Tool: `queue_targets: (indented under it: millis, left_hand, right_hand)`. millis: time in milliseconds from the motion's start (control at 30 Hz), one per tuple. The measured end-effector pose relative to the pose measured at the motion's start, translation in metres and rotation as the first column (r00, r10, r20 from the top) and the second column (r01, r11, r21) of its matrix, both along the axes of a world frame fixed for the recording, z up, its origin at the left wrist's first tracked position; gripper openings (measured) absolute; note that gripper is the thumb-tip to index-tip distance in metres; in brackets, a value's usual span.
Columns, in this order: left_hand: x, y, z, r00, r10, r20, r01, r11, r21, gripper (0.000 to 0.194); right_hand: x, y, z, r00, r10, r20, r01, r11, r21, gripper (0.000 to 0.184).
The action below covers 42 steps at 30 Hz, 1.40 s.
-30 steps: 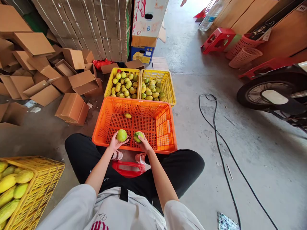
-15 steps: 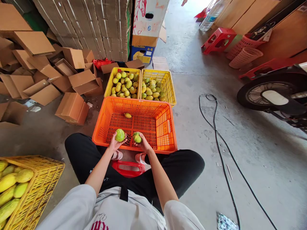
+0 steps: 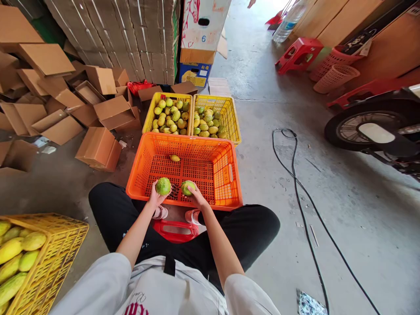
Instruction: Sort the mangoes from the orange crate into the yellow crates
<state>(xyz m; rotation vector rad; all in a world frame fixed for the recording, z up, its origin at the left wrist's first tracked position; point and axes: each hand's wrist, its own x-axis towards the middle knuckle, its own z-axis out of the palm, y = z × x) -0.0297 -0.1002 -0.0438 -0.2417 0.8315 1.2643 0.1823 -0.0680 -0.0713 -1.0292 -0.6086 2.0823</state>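
Note:
My left hand (image 3: pixel 158 195) is closed around a round green fruit (image 3: pixel 163 186), whose kind I cannot make out for sure. A second green fruit (image 3: pixel 188 188) is in my right hand (image 3: pixel 198 197), with the thumb across its top. Both hands are over the near side of an orange plastic crate (image 3: pixel 226 179), in front of my knees. Inside that crate, toward the far side, lies a single small yellowish fruit (image 3: pixel 174 158).
Behind the orange crate stand two yellow crates (image 3: pixel 236 122) holding several green-yellow fruits. Another yellow crate (image 3: pixel 67 245) with larger yellow fruits is at left. Cardboard boxes (image 3: pixel 98 148) litter the left floor. A black cable (image 3: pixel 297 188) and a motorbike wheel (image 3: pixel 367 124) are right.
Both fruits have been turned in my hands, showing other sides. The left one has shifted slightly to the left. The crates and the fruit inside them have not moved.

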Motion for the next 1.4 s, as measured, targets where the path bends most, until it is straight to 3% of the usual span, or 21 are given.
queue_targets:
  millis: [100, 167, 267, 467, 667, 833, 1033, 1400]
  left_hand:
    - [0.001, 0.000, 0.004, 0.998, -0.009, 0.063, 0.009, 1.000, 0.000, 0.049]
    - [0.001, 0.000, 0.004, 0.997, -0.013, 0.079, 0.012, 1.000, 0.009, 0.051]
    - [0.001, 0.000, 0.002, 0.997, -0.038, 0.062, 0.037, 0.999, 0.014, 0.051]
    - [-0.001, 0.001, -0.003, 0.998, -0.061, 0.011, 0.061, 0.998, -0.006, 0.050]
    - [0.000, -0.001, -0.005, 0.998, -0.040, -0.044, 0.042, 0.998, 0.037, 0.046]
    - [0.002, -0.003, -0.006, 0.998, -0.025, -0.061, 0.029, 0.997, 0.072, 0.037]
    - [0.002, 0.000, -0.009, 0.993, -0.017, -0.117, 0.011, 0.999, -0.051, 0.036]
    - [-0.001, 0.002, 0.002, 0.992, -0.126, 0.023, 0.127, 0.992, -0.008, 0.049]
  right_hand:
    - [0.001, 0.001, 0.000, 0.998, -0.049, -0.027, 0.048, 0.999, -0.016, 0.059]
    - [0.001, 0.002, 0.000, 0.998, -0.051, -0.047, 0.049, 0.997, -0.053, 0.051]
    - [0.001, 0.004, 0.000, 0.999, -0.029, -0.046, 0.023, 0.993, -0.115, 0.041]
    - [-0.003, 0.005, 0.001, 0.991, -0.131, -0.011, 0.128, 0.978, -0.165, 0.031]
    - [-0.002, 0.004, 0.008, 0.999, -0.012, -0.051, 0.008, 0.997, -0.074, 0.043]
    - [-0.001, 0.002, 0.010, 0.998, -0.066, -0.021, 0.063, 0.993, -0.096, 0.046]
    - [0.000, -0.001, 0.011, 0.996, -0.090, -0.023, 0.090, 0.996, -0.008, 0.051]
    - [0.000, -0.001, 0.008, 0.990, -0.129, -0.064, 0.129, 0.992, -0.013, 0.059]
